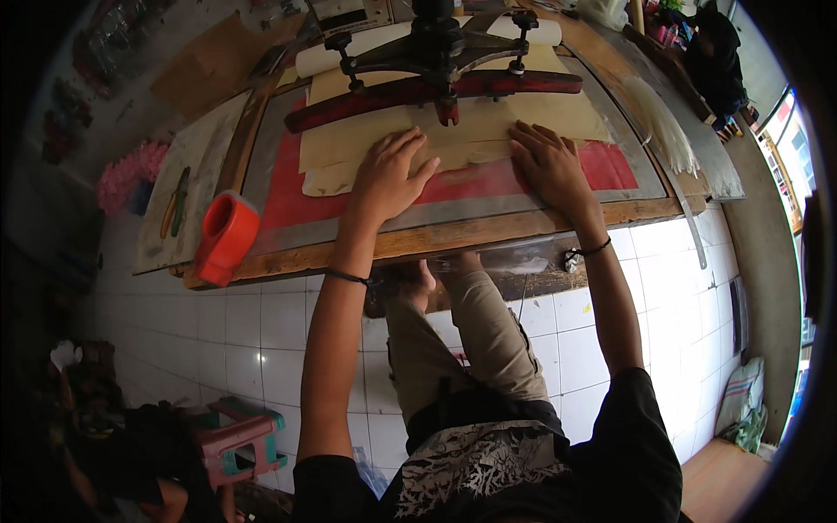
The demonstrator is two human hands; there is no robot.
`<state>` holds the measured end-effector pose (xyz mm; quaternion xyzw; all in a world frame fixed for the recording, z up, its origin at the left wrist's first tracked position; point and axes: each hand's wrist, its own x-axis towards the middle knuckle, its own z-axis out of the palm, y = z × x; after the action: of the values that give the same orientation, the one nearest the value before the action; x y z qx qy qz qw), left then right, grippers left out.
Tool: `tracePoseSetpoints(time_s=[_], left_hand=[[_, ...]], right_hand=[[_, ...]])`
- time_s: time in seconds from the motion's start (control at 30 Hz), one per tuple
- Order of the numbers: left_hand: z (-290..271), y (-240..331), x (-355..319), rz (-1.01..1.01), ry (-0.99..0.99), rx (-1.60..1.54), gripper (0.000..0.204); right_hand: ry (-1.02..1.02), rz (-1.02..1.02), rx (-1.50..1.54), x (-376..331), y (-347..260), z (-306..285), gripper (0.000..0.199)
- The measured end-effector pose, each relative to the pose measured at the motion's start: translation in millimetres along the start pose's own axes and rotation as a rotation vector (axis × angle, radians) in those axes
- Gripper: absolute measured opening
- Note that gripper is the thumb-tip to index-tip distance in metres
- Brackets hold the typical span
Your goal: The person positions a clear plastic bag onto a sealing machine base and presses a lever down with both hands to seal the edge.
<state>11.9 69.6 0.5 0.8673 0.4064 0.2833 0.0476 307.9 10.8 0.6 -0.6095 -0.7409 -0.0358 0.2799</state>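
Both of my hands rest on layered beige sheets (471, 138) that lie over a red sheet (292, 187) on the bench. My left hand (392, 177) lies palm down near the left part of the beige sheets, its thumb spread from the fingers. Farther right, my right hand (554, 170) is also palm down, fingers stretched forward across the sheets' near edge and the red sheet. Neither hand grips anything. Just beyond my fingers, a press with a long dark red bar (519, 84) spans the beige sheets; its bar appears raised above them.
A red tape dispenser (228, 235) stands at the bench's left corner, beside green-and-orange-handled pliers (178, 202). A metal strip (692, 228) overhangs the right edge near pale plastic strands (660, 126). Behind the press lies a white roll (542, 33). A stool (235, 449) and another person (166, 458) are lower left.
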Motion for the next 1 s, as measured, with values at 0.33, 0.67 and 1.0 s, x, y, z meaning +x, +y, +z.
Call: tracePoseSetpoints(time_s=[0.33, 0.67, 1.0], left_hand=[[0, 0, 7, -0.009, 0.016, 0.003, 0.050], [1, 0, 1, -0.024, 0.084, -0.093, 0.046], [-3, 5, -1, -0.037, 0.056, -0.096, 0.049]], right_hand=[[-0.079, -0.054, -0.137, 18, 7, 0, 0.044], [-0.034, -0.088, -0.111, 10, 2, -1, 0.046], [-0.042, -0.046, -0.068, 7, -3, -6, 0.045]])
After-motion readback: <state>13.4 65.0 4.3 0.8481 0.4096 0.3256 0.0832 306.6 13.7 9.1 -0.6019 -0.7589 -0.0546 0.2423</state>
